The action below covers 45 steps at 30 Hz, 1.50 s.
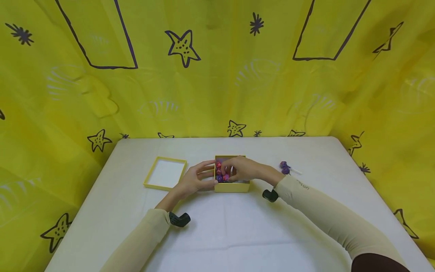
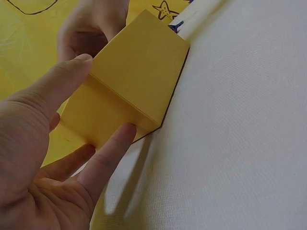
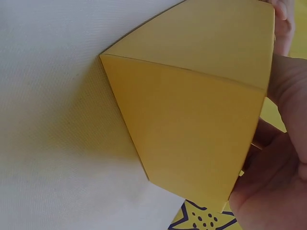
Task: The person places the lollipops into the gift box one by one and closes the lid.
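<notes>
A yellow open-topped box (image 1: 232, 187) stands mid-table, with several lollipops (image 1: 219, 172) in red and purple wrappers showing along its left part. Against the box's left wall, my left hand (image 1: 197, 178) rests its spread fingers, the thumb tip at the near corner. In the left wrist view these fingers (image 2: 112, 153) lie nearly straight along the yellow side. My right hand (image 1: 242, 168) reaches into the box from above, fingers bent down. Between its fingertips and thumb it pinches a pink-wrapped lollipop (image 1: 225, 176); the far fingers are partly hidden. Only the box's outer walls (image 3: 182, 124) show in the right wrist view.
Left of the box lies a yellow-rimmed lid (image 1: 165, 173), its white inside facing up. Purple-wrapped lollipops (image 1: 284, 168) with white sticks lie to the right, beyond the right wrist. A white cloth (image 1: 217, 234) covers the table, and a yellow patterned curtain (image 1: 210, 87) hangs behind it.
</notes>
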Available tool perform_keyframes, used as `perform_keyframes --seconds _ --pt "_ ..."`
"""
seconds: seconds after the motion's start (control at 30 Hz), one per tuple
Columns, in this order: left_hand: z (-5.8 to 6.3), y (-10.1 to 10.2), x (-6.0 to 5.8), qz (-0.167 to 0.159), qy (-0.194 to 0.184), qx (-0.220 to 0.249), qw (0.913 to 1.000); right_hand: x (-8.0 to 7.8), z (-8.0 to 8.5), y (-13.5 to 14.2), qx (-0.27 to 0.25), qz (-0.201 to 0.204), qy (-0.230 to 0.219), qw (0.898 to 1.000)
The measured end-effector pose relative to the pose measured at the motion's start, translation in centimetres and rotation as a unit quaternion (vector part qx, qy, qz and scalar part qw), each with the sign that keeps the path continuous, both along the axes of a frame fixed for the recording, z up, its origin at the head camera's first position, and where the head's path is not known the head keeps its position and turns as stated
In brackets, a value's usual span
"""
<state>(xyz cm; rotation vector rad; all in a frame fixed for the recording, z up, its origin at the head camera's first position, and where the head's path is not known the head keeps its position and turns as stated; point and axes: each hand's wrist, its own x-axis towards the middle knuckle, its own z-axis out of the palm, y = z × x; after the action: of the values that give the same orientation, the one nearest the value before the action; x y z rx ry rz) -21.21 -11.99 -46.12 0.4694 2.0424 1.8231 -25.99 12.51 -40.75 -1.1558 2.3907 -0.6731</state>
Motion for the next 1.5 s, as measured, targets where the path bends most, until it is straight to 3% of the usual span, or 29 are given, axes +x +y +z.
perform_keyframes --seconds 0.73,1.03,1.23,1.5 --pt "0.0 0.1 0.0 0.002 0.013 0.003 0.9999 0.3 0.4 0.2 -0.001 0.006 0.001 1.0" --pt "0.0 0.0 0.1 0.008 0.0 0.002 1.0 0.1 0.9 0.5 -0.003 0.026 0.007 1.0" --pt "0.0 0.1 0.0 0.008 -0.002 -0.004 1.0 -0.1 1.6 1.2 -0.013 0.029 0.034 0.999" --pt "0.1 0.2 0.0 0.012 -0.007 -0.011 0.9999 -0.1 3.3 2.3 -0.022 -0.001 0.045 0.999"
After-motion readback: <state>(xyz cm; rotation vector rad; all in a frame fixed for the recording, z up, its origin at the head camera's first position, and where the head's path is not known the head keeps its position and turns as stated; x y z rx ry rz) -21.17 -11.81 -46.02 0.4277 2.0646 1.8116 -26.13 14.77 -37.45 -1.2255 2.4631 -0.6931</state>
